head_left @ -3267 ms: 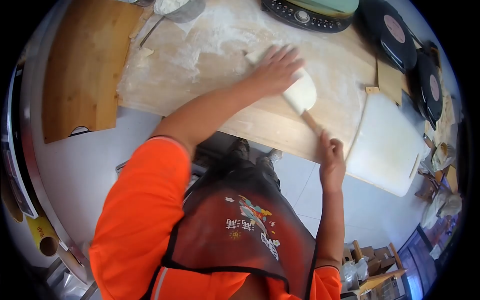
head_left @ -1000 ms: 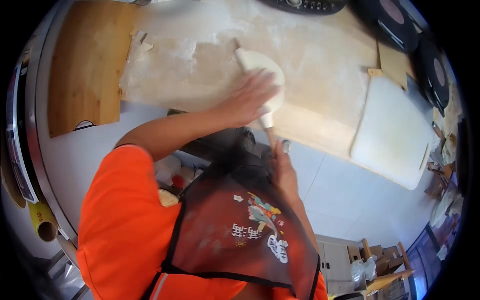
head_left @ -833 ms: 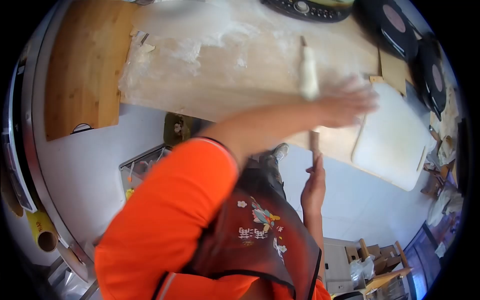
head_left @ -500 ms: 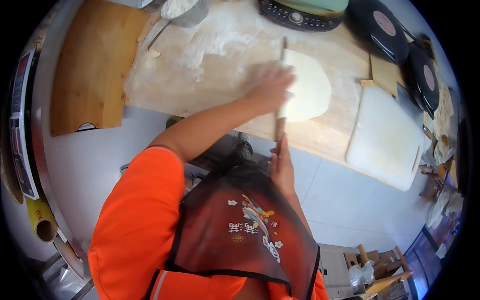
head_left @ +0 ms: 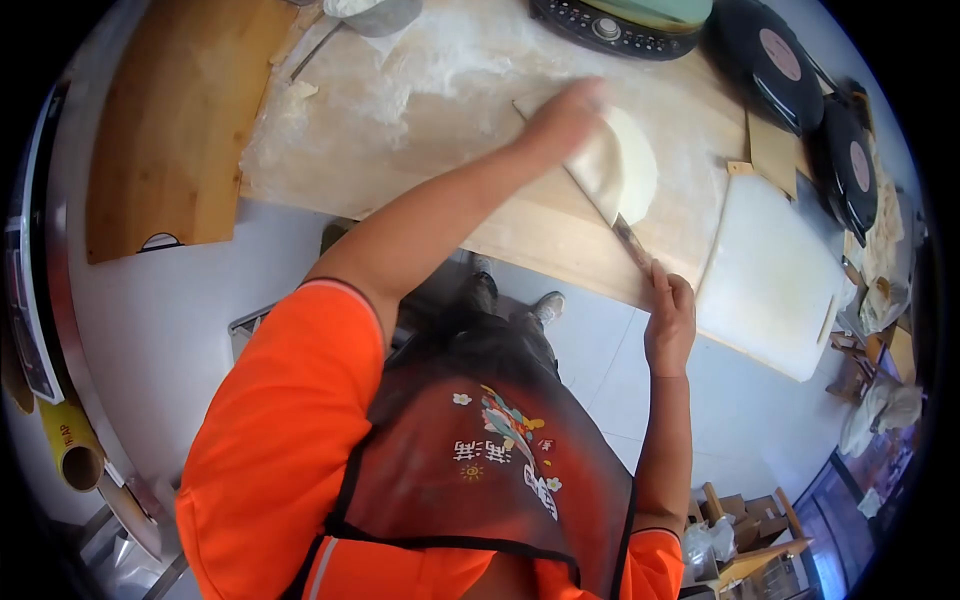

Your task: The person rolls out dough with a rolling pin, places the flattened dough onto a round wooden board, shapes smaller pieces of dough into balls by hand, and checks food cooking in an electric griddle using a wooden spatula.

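Dough sheet (head_left: 639, 165): is lying on the floured bench (head_left: 370, 160) near the front edge, its left part folding over as a flap and its right part resting flat.
Rolling pin (head_left: 630, 241): is slanting along the flap's left edge, its near end sticking out past the dough.
Left hand (head_left: 572, 118): is covering the far stretch of pin and dough; blur is hiding the fingers, so whether the grip is grasping or loose, I cannot tell.
Right hand (head_left: 670, 320): its grip is clasping the pin's near end, fingers curling round it.
Far side: a dark appliance with a knob (head_left: 640, 38) is sitting beyond the dough, two black round appliances (head_left: 790, 98) to its right.
Left side: a metal bowl (head_left: 390, 18) is holding white flour (head_left: 347, 6); a wooden board (head_left: 180, 130) is lying further left.
Right side: a white cutting board (head_left: 770, 270) is lying near the right hand.
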Action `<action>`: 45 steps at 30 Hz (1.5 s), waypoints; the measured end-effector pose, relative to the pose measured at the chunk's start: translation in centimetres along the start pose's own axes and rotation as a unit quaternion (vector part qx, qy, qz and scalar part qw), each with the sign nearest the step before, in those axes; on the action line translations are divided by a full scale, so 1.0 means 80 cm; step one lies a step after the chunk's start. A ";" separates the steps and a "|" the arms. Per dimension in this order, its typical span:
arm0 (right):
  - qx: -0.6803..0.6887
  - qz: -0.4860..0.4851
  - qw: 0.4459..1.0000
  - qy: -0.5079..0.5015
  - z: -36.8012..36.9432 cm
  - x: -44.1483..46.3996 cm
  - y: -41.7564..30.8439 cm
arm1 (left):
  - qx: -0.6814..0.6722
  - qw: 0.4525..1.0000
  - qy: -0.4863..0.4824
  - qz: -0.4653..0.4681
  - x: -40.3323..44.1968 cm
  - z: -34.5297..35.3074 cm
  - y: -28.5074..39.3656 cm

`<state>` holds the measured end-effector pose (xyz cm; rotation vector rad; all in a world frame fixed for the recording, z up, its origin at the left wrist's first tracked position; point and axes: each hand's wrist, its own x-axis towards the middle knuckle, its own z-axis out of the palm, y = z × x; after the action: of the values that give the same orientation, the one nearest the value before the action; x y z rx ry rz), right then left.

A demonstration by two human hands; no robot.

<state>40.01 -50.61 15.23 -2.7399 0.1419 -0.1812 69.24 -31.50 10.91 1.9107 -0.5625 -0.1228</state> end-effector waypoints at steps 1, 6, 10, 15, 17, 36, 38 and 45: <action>-0.002 -0.008 1.000 -0.002 0.003 0.000 -0.004 | 0.159 0.976 -0.072 0.127 -0.017 0.008 0.005; 0.053 0.021 0.995 -0.077 0.005 -0.072 -0.027 | 0.317 0.868 -0.311 0.220 -0.130 -0.064 0.018; 0.115 0.049 0.980 -0.156 -0.003 -0.092 -0.058 | 0.268 0.876 -0.367 0.164 -0.183 -0.131 0.026; 0.029 0.052 0.996 -0.068 -0.004 -0.021 -0.017 | 0.393 0.887 -0.131 0.203 -0.045 0.012 0.005; 0.000 0.032 0.998 -0.046 0.000 0.001 -0.015 | 0.424 0.887 -0.099 0.152 0.019 0.051 0.013; 0.382 0.344 0.855 -0.071 0.014 -0.118 -0.066 | 0.221 0.883 -0.222 0.348 -0.027 0.229 0.125; 0.420 0.304 0.850 -0.092 0.040 -0.112 -0.088 | 0.334 0.865 -0.277 0.253 -0.023 0.141 0.106; 0.527 0.280 0.784 -0.171 0.053 0.011 -0.161 | 0.118 0.972 -0.096 -0.180 -0.062 -0.041 -0.035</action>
<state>42.43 -37.29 16.40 -1.4735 0.5500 0.3228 66.90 -25.76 8.86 2.2348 -0.3637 -0.4984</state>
